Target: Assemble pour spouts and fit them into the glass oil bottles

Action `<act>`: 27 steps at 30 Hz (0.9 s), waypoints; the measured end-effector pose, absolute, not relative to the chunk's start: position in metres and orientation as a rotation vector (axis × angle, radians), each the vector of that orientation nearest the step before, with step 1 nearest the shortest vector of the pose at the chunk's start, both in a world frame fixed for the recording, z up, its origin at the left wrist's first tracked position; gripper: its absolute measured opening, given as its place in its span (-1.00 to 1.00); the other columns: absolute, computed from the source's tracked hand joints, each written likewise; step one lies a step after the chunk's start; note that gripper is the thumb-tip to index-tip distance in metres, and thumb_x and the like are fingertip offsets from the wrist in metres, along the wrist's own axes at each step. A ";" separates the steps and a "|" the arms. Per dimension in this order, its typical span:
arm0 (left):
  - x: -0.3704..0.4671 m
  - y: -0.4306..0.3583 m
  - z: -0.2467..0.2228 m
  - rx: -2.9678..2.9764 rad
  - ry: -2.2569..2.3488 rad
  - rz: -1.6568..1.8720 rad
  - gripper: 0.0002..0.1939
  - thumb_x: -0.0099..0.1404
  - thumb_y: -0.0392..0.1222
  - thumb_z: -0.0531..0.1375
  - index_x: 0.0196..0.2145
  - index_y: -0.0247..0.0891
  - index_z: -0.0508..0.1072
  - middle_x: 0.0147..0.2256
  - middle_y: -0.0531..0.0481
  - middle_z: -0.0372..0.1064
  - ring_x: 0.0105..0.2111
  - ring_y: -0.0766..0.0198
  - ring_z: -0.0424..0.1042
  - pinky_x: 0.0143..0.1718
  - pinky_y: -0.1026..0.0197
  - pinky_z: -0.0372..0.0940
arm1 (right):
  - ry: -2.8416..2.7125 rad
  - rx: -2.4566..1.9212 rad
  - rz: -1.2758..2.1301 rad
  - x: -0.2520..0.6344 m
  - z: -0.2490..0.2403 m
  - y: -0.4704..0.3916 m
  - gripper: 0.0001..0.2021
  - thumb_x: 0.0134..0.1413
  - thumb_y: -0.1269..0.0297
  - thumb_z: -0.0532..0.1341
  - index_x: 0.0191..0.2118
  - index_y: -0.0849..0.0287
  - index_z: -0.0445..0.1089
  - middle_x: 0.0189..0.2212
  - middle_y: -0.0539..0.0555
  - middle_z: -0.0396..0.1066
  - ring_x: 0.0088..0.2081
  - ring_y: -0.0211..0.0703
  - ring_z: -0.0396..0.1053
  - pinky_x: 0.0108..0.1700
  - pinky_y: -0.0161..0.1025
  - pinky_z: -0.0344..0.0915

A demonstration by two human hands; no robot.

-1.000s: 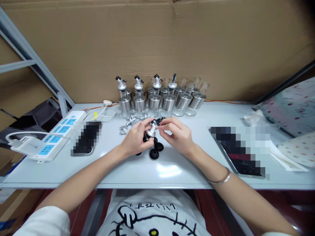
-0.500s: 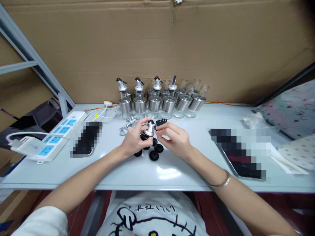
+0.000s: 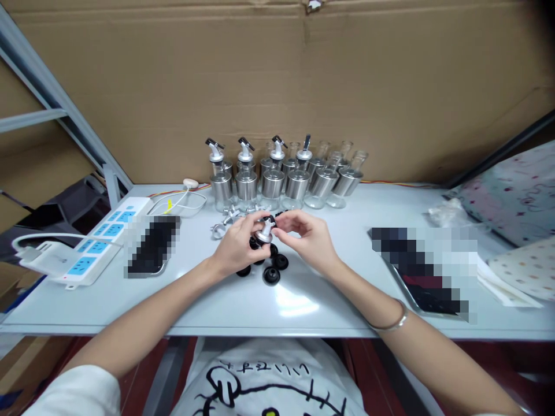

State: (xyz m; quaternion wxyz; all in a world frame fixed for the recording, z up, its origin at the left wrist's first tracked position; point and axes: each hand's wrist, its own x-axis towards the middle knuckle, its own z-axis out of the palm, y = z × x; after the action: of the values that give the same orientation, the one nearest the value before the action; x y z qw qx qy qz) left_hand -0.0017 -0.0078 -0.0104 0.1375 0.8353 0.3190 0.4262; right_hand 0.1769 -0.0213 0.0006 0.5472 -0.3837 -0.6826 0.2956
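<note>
My left hand (image 3: 241,244) is closed around a silver pour spout (image 3: 264,231) with a black flip lid. My right hand (image 3: 309,238) touches the black lid (image 3: 269,221) with pinched fingertips. Below them, several black round stoppers (image 3: 272,275) lie on the table, some partly hidden by my left hand. Loose silver spout parts (image 3: 219,230) rest to the left of that hand. Behind stand several glass bottles with steel sleeves (image 3: 273,184); some in the front row carry silver spouts with black lids.
A white power strip (image 3: 108,237) with a plugged-in charger and a blurred phone (image 3: 154,245) are at the left. At the right lie a larger blurred dark device (image 3: 420,271), a crumpled clear bag (image 3: 448,212) and patterned cloth (image 3: 511,190). A cardboard wall (image 3: 243,86) stands behind.
My right hand has shifted slightly up and left, its fingertips now at the black lid. It now covers most of the small black parts behind. My left hand still holds the spout.
</note>
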 end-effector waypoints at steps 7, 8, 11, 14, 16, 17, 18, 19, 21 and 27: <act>-0.002 -0.008 -0.008 2.440 0.902 1.224 -0.34 0.08 -0.33 0.13 0.15 -0.26 0.08 -0.45 0.13 0.37 -0.35 0.27 0.39 -0.15 0.22 0.29 | -1.428 -0.896 0.926 0.178 0.007 -0.021 -0.85 -0.10 0.28 0.35 -0.36 0.17 0.42 -0.52 -0.02 0.46 -0.46 -0.26 0.45 -0.34 -0.27 0.40; -0.002 -0.009 -0.008 2.444 0.897 1.221 -0.34 0.08 -0.33 0.13 0.15 -0.26 0.08 -0.45 0.13 0.37 -0.34 0.27 0.39 -0.15 0.22 0.29 | -1.432 -0.882 0.931 0.178 0.008 -0.022 -0.86 -0.09 0.28 0.35 -0.37 0.17 0.42 -0.53 -0.03 0.45 -0.47 -0.26 0.45 -0.34 -0.27 0.40; -0.002 -0.009 -0.008 2.440 0.878 1.213 -0.37 0.08 -0.33 0.12 0.13 -0.27 0.10 -0.45 0.12 0.37 -0.36 0.28 0.38 -0.16 0.21 0.29 | -1.440 -0.849 0.927 0.178 0.009 -0.023 -0.87 -0.09 0.29 0.35 -0.38 0.16 0.43 -0.53 -0.03 0.46 -0.47 -0.27 0.45 -0.33 -0.27 0.40; -0.001 -0.008 -0.008 2.432 0.841 1.222 -0.40 0.08 -0.33 0.11 0.11 -0.27 0.11 -0.44 0.11 0.37 -0.39 0.30 0.38 -0.19 0.23 0.30 | -1.451 -0.841 0.918 0.177 0.009 -0.023 -0.88 -0.10 0.30 0.35 -0.38 0.16 0.44 -0.50 -0.02 0.46 -0.44 -0.27 0.45 -0.31 -0.26 0.40; -0.001 -0.008 -0.009 2.436 0.825 1.236 -0.40 0.08 -0.33 0.11 0.11 -0.27 0.11 -0.43 0.10 0.38 -0.40 0.30 0.39 -0.19 0.23 0.31 | -1.455 -0.845 0.926 0.177 0.009 -0.023 -0.88 -0.11 0.29 0.36 -0.39 0.16 0.45 -0.50 -0.02 0.46 -0.44 -0.27 0.44 -0.31 -0.26 0.40; -0.001 -0.008 -0.009 2.441 0.823 1.243 -0.40 0.09 -0.32 0.11 0.11 -0.26 0.11 -0.42 0.10 0.39 -0.40 0.30 0.40 -0.19 0.23 0.31 | -1.454 -0.846 0.934 0.177 0.009 -0.023 -0.88 -0.11 0.28 0.36 -0.39 0.16 0.46 -0.51 -0.02 0.46 -0.45 -0.27 0.44 -0.32 -0.26 0.39; -0.002 -0.008 -0.009 2.448 0.824 1.248 -0.40 0.09 -0.32 0.11 0.11 -0.26 0.11 -0.41 0.09 0.40 -0.39 0.30 0.40 -0.19 0.22 0.31 | -1.450 -0.846 0.943 0.177 0.009 -0.023 -0.87 -0.11 0.27 0.37 -0.39 0.15 0.46 -0.51 -0.02 0.47 -0.46 -0.27 0.43 -0.33 -0.26 0.39; -0.002 -0.008 -0.010 2.455 0.827 1.250 -0.40 0.10 -0.31 0.11 0.12 -0.26 0.12 -0.40 0.08 0.41 -0.39 0.29 0.41 -0.18 0.21 0.32 | -1.444 -0.846 0.952 0.177 0.010 -0.024 -0.86 -0.12 0.26 0.37 -0.39 0.15 0.46 -0.51 -0.03 0.47 -0.47 -0.27 0.43 -0.34 -0.27 0.39; -0.003 -0.008 -0.011 2.471 0.829 1.255 -0.40 0.10 -0.31 0.11 0.13 -0.25 0.13 -0.37 0.05 0.43 -0.39 0.29 0.42 -0.18 0.20 0.32 | -1.422 -0.844 0.983 0.177 0.010 -0.024 -0.84 -0.15 0.24 0.39 -0.40 0.15 0.47 -0.53 -0.03 0.47 -0.49 -0.28 0.42 -0.37 -0.28 0.38; -0.004 -0.007 -0.015 2.524 0.844 1.330 -0.37 0.09 -0.30 0.11 0.15 -0.24 0.14 -0.31 0.02 0.46 -0.36 0.27 0.43 -0.17 0.20 0.33 | -1.310 -0.823 1.219 0.177 0.010 -0.022 -0.80 -0.18 0.21 0.42 -0.41 0.17 0.48 -0.65 -0.06 0.45 -0.56 -0.31 0.39 -0.41 -0.30 0.36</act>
State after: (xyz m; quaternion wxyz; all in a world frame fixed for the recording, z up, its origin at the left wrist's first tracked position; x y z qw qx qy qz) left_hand -0.0044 -0.0067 -0.0150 0.0829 0.8455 0.2828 0.4454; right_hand 0.1775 -0.0219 0.0103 0.5530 -0.3483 -0.5540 0.5157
